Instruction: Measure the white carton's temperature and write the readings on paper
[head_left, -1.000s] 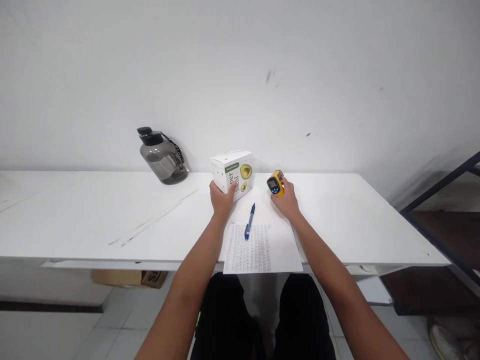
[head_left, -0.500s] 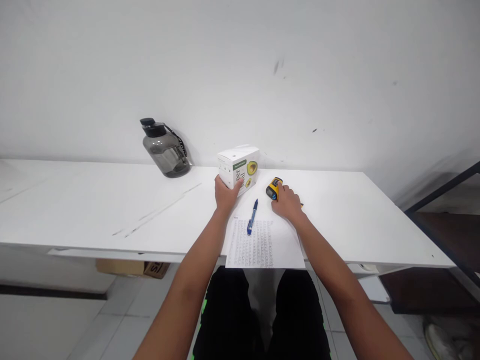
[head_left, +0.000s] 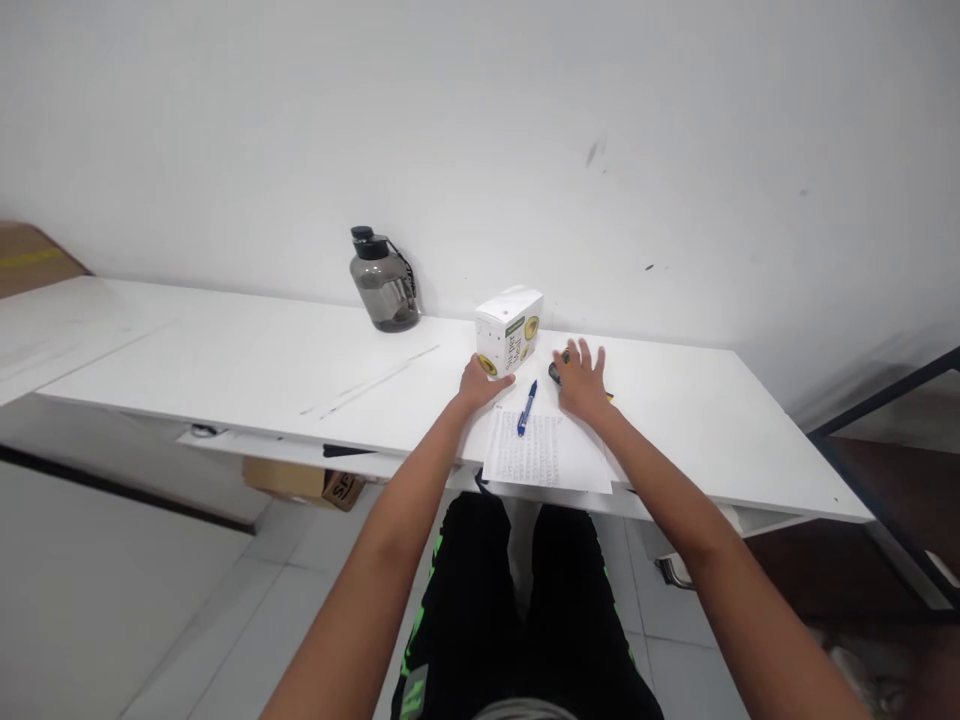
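A plain white wall fills the upper frame, with small dark scuffs right of centre. Along its foot runs a long white table, its top streaked with grey marks left of centre. Below, a pale tiled floor shows thin joints. At the right edge stands a dark-framed rack with a brown panel low down. The light is soft and fairly even.

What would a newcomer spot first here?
Likely the white box with avocado pictures, upright near the back of the white table. Then the large smoky bottle, to its left. The blue pen stands out too, lying partly on the written sheet.
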